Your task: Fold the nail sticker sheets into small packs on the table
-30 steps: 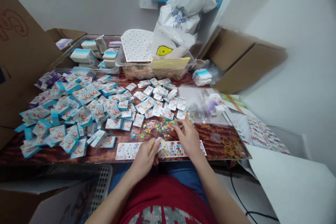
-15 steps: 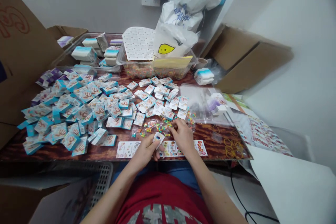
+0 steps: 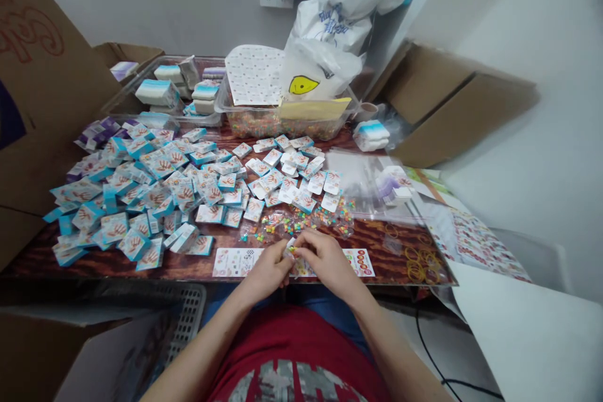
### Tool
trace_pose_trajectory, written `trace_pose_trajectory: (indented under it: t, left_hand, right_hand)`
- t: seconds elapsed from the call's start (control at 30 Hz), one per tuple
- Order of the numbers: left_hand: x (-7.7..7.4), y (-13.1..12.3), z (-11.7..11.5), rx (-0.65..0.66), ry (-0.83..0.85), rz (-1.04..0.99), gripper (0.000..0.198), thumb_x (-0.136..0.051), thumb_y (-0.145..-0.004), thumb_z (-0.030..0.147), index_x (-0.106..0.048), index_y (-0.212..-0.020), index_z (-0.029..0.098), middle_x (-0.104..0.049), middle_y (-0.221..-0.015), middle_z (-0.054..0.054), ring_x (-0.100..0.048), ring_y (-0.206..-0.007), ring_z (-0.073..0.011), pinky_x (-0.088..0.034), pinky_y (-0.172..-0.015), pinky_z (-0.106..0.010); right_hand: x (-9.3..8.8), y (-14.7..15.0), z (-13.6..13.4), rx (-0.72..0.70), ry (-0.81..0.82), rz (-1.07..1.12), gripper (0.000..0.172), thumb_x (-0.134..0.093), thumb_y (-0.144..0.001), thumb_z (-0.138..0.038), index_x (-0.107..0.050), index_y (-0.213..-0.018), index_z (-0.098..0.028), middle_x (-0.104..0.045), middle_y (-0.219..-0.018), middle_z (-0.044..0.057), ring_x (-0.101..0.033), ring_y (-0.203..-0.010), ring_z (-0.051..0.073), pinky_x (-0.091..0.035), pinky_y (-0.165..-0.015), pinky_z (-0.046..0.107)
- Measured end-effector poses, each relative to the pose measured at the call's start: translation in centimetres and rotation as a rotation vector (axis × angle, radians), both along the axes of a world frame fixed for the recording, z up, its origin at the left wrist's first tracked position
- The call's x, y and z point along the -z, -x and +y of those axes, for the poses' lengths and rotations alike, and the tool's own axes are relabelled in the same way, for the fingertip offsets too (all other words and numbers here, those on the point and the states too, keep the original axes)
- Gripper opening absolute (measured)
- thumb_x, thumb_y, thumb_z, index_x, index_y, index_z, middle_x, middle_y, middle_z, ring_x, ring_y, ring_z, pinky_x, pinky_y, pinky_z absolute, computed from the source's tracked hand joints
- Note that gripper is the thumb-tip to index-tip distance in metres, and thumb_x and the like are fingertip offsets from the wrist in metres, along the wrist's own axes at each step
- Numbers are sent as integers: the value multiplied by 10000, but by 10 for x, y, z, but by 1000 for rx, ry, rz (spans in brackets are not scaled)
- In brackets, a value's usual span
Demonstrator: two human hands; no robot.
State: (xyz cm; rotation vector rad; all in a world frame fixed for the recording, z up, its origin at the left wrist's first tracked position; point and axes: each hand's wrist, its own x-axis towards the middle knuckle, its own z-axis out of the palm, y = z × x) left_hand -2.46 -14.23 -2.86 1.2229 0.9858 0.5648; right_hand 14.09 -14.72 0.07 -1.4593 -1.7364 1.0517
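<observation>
My left hand (image 3: 267, 271) and my right hand (image 3: 330, 260) meet above the table's front edge, with a small white card (image 3: 291, 246) pinched between their fingertips. A tiny coloured piece shows at the card, though the fingers hide most of it. Under my hands lies a printed sticker sheet (image 3: 238, 262), its middle covered by them. Just beyond my fingers are scattered loose coloured beads (image 3: 292, 222). Further left spreads a large heap of blue-edged packets printed with a hand (image 3: 141, 195), and white cards (image 3: 292, 176) lie beyond my hands.
The wood-grain table (image 3: 377, 240) holds rubber bands (image 3: 417, 264) and a clear plastic sheet (image 3: 370, 182). At the back stand a clear tub of coloured pieces (image 3: 264, 124), a tray of stacked packs (image 3: 157, 93) and white plastic bags (image 3: 330, 28). Cardboard boxes flank both sides.
My right hand has moved left and joined my left hand at the small white card. Both hands now close together on it. The camera view has shifted slightly.
</observation>
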Motion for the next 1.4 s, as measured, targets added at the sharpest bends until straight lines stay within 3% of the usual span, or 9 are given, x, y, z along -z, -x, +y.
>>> trace_pose_trajectory:
  t: [0.1, 0.27, 0.47, 0.6, 0.8, 0.97, 1.1, 1.23, 1.4]
  left_hand:
    - [1, 1, -2, 10, -14, 25, 119, -542, -828, 299, -537, -842, 181, -520, -566, 67, -455, -401, -77, -332, -377, -171]
    - [-5, 3, -2, 18, 136, -45, 249, -630, -792, 386, -553, -875, 165, -573, -606, 43, -492, -412, -75, -386, -383, -173]
    - [-7, 4, 17, -331, 152, -224, 610, -714, -731, 507, -513, -1198, 170, -661, -1047, -98, -664, -676, -141, -548, -560, -255]
    - [-1, -1, 32, -434, 207, -242, 546, -763, -707, 466, -583, -1106, 140, -657, -1113, -141, -685, -734, -160, -562, -597, -262]
    - [5, -8, 34, -444, 212, -293, 509, -769, -722, 435, -607, -1110, 149, -673, -1130, -141, -692, -810, -182, -572, -655, -279]
    - [-3, -10, 26, -408, 188, -375, 536, -756, -738, 470, -634, -1144, 143, -697, -1084, -115, -682, -868, -194, -563, -708, -277]
    - [-13, -4, 23, -206, 275, -517, 467, -724, -784, 451, -659, -1123, 137, -695, -1100, -127, -676, -935, -238, -577, -719, -317]
    - [-16, 7, 19, -57, 386, -587, 495, -760, -761, 367, -614, -1193, 173, -705, -1041, -111, -694, -856, -229, -592, -657, -321]
    - [-11, 9, 12, -166, 335, -519, 515, -748, -737, 477, -597, -1135, 187, -687, -1015, -79, -676, -796, -196, -569, -586, -281]
  right_hand:
    - [2, 7, 0, 59, -34, -82, 83, -571, -772, -138, -589, -830, -196, -595, -850, 9, -543, -761, 159, -407, -715, 280]
    - [6, -4, 14, -114, 211, 90, 51, -574, -755, -224, -572, -720, -186, -561, -686, -18, -507, -657, 146, -377, -614, 247]
    - [13, -31, 64, 249, -15, 9, 126, -550, -757, -293, -477, -703, -206, -526, -721, -19, -493, -701, 157, -381, -665, 268]
    - [24, -32, 82, 215, -28, -77, 140, -590, -691, -238, -473, -622, -202, -504, -673, -27, -460, -668, 154, -347, -649, 272]
    - [19, -32, 64, 207, 0, -60, 131, -643, -656, -227, -524, -616, -187, -509, -715, -14, -483, -684, 149, -363, -653, 275]
    - [2, -33, 34, 174, 396, 507, 316, -738, -683, -418, -530, -754, -192, -532, -611, -45, -407, -461, 80, -307, -463, 217]
    - [0, -24, 15, 94, 547, 773, 372, -831, -604, -412, -572, -729, -177, -567, -640, -34, -448, -478, 66, -342, -452, 194]
    - [0, -17, 4, 38, 562, 761, 329, -838, -608, -394, -624, -710, -166, -587, -664, -19, -477, -529, 76, -379, -470, 187]
    - [-9, -22, -3, 75, 514, 722, 318, -831, -610, -398, -650, -738, -171, -646, -801, 18, -559, -637, 119, -462, -521, 214]
